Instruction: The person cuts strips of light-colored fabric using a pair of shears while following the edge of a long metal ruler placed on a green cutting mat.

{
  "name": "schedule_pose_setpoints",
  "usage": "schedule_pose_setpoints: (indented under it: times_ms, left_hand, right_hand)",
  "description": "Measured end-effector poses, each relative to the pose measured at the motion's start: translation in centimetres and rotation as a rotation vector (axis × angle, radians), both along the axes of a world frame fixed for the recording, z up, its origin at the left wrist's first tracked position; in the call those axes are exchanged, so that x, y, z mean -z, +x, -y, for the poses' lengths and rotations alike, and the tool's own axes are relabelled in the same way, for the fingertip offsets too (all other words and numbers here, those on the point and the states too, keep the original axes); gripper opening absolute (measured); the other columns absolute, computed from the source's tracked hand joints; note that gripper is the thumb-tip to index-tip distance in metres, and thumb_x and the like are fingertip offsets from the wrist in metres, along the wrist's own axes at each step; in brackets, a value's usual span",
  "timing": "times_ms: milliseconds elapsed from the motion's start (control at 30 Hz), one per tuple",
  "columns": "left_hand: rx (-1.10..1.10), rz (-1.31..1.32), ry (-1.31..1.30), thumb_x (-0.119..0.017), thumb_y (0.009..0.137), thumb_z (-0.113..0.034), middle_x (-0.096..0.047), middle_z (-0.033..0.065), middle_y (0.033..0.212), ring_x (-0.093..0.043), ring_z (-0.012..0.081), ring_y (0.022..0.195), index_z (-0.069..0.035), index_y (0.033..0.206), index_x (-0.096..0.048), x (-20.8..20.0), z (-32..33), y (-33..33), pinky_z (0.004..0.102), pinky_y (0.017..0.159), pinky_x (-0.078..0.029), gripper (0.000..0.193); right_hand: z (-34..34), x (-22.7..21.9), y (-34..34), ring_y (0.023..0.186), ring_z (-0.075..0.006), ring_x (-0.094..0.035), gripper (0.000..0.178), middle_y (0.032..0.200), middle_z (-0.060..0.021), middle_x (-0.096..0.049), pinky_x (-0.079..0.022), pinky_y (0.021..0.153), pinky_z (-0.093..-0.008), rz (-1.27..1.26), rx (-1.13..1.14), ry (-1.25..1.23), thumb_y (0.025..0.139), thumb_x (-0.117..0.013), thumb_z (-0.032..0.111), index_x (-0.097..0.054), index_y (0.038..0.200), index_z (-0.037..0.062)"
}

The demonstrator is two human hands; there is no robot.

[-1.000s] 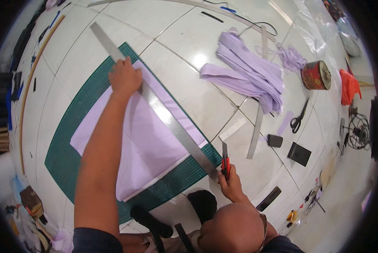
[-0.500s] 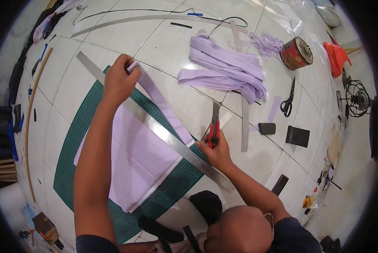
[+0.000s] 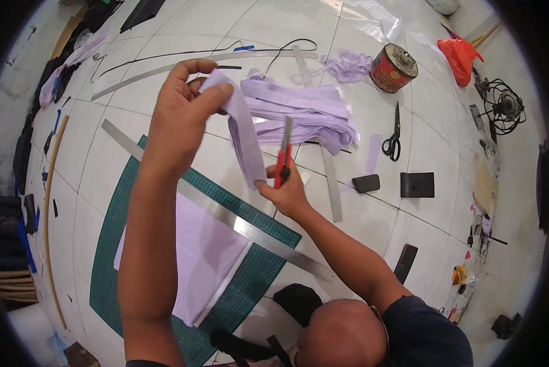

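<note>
My left hand [image 3: 185,113] pinches the upper end of a folded lilac fabric strip [image 3: 245,131], raised off the mat. The lower end of that strip sits at the thumb and fingertips of my right hand [image 3: 286,191]. Also in my right hand is a red utility knife [image 3: 283,165], its blade out and pointing away from me. Below my arms, a folded lilac cloth [image 3: 210,257] lies on a green cutting mat [image 3: 259,281]. A long steel ruler [image 3: 244,227] crosses the mat along the cloth's far edge; my left forearm hides part of both.
Beyond my hands lies a pile of lilac strips [image 3: 311,113], with tangled scraps [image 3: 348,66] behind. To the right are a red tin [image 3: 393,68], black scissors [image 3: 392,139] and dark blocks [image 3: 417,185]. A wooden stick [image 3: 51,214] lies at left, a fan [image 3: 505,107] far right.
Both hands have lifted the strip off the mat and moved it away from the ruler, toward the pile. The knife has moved along in my right hand. The view has shifted slightly.
</note>
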State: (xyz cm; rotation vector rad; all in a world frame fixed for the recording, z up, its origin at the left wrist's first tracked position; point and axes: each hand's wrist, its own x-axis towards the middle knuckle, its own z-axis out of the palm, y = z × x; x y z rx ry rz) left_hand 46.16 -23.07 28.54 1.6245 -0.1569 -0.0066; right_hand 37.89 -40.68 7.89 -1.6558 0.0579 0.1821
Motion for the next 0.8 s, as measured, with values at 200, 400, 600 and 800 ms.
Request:
schedule_pose_setpoints:
  times_ms: [200, 400, 600, 800]
  left_hand:
    - [0.258, -0.068, -0.013, -0.064, 0.091, -0.011, -0.068, 0.0134, 0.099, -0.066, 0.018, 0.09, 0.001, 0.129, -0.048, 0.5, 3.4, -0.4, 0.0302, 0.085, -0.051, 0.043]
    - [0.286, -0.106, 0.013, -0.065, 0.091, -0.008, -0.068, 0.0138, 0.099, -0.065, 0.0153, 0.09, 0.002, 0.129, -0.048, 0.7, 6.1, -0.6, 0.028, 0.082, -0.051, 0.043]
    - [0.103, 0.034, -0.019, -0.065, 0.091, -0.011, -0.068, 0.0145, 0.098, -0.065, 0.0176, 0.091, 0.002, 0.132, -0.047, -0.4, 4.1, 1.2, 0.0309, 0.089, -0.05, 0.048]
    - [-0.086, -0.108, 0.079, -0.066, 0.09, -0.01, -0.066, 0.0146, 0.098, -0.066, 0.0192, 0.089, 0.002, 0.13, -0.047, 9.1, 0.6, 4.9, 0.0298, 0.085, -0.054, 0.046]
  right_hand:
    - [3.9, -1.3, 1.0, 0.13, -0.0216, -0.051, 0.092, 0.137, -0.0151, -0.052, -0.039, 0.111, -0.0366, 0.175, 0.045, 0.055, 0.071, -0.09, 0.02, -0.038, 0.144, -0.0016]
    - [2.2, -6.2, 4.4, 0.11, -0.0171, -0.059, 0.085, 0.118, -0.0074, -0.06, -0.048, 0.096, -0.0325, 0.237, 0.049, 0.33, 0.069, -0.091, 0.01, -0.041, 0.137, 0.001]
    - [3.3, -3.3, 3.3, 0.085, -0.0124, -0.063, 0.074, 0.091, -0.0041, -0.063, -0.053, 0.079, -0.0271, 0.075, 0.154, 0.073, 0.075, -0.087, 0.009, -0.042, 0.133, 0.0004]
    - [12.8, 1.5, 1.9, 0.085, -0.0245, -0.066, 0.064, 0.092, -0.0097, -0.065, -0.052, 0.078, -0.0374, 0.058, 0.213, -0.366, 0.07, -0.082, 0.016, -0.05, 0.124, 0.0033]
